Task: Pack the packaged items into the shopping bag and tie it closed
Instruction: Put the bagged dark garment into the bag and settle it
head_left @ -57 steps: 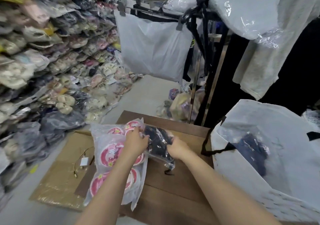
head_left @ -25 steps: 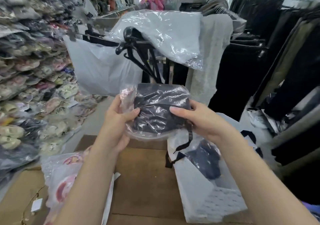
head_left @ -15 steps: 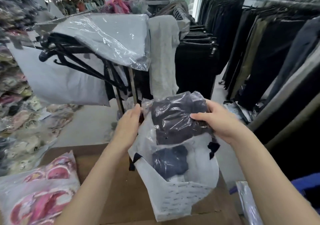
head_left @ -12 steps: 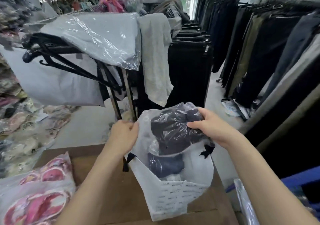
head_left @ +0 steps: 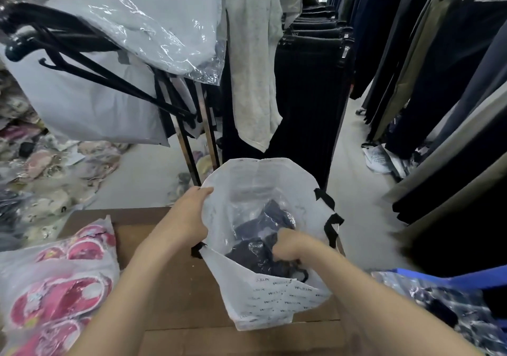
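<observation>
Dark pack now sits in the bag, right grip clutching it; pink pack lies left of rim-pinching left grip.

I see the shopping bag gaping on the table, the far half of its mouth open above the dark packages. The right hand, curled on them, fills the near right part, and the left hand grips the left rim. A bare strip of table runs between the bag and the pink package at left. Rack posts crowd the far edge.
</observation>
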